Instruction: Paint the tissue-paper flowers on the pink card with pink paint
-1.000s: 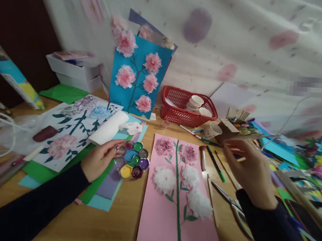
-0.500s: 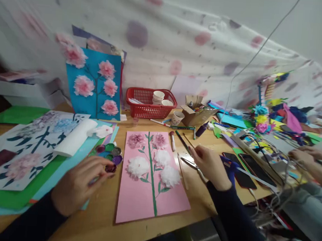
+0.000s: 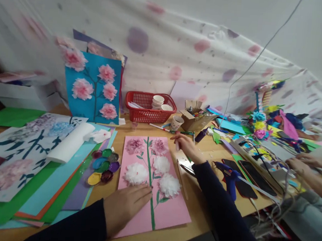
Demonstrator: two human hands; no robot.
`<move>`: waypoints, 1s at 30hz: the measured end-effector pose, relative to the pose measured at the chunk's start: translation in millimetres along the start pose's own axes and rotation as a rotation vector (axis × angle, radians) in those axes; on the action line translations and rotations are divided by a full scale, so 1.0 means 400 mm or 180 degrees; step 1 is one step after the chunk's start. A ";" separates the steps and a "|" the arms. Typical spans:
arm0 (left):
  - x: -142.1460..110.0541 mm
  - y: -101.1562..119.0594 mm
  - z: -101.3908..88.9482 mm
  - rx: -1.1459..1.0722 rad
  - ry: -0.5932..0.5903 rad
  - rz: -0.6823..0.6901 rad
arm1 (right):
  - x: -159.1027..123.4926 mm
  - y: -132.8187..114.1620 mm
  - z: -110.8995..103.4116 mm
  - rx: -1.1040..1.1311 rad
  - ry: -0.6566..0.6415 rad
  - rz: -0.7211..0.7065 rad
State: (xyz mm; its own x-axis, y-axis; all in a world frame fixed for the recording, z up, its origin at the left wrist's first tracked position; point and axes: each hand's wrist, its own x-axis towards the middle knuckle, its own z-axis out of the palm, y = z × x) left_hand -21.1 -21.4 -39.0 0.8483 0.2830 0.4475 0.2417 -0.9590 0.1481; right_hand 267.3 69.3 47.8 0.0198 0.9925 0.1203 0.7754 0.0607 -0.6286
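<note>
Right hand curls, its hold unclear, a paper cup ahead, the sleeve partly covering scissors; leftward, the flattened left hand rests on a pink card; rightward, a glue gun.

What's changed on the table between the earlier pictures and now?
The left hand has moved from the paint palette rightward onto the pink sheet. The right hand has shifted left and forward, to the sheet's upper right edge; whether it holds anything is unclear. The paint palette, pink sheet and red basket stayed.
</note>
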 end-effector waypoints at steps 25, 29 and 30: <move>0.027 0.046 -0.025 0.0449 0.0429 -0.0356 | 0.048 -0.090 0.079 -0.0216 0.0097 -0.0228; 0.023 0.051 -0.016 0.0395 0.0293 -0.0455 | 0.071 -0.101 0.088 -0.0015 0.0022 -0.0118; 0.023 0.051 -0.016 0.0401 0.0306 -0.0448 | 0.078 -0.101 0.089 -0.0119 0.0235 -0.0123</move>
State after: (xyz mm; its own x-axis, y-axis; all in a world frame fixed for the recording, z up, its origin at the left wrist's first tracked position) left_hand -11.3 -38.2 -26.3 0.7546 0.4089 0.5133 0.4168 -0.9027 0.1064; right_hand 213.9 101.7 49.6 0.0349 0.9790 0.2009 0.7994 0.0933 -0.5935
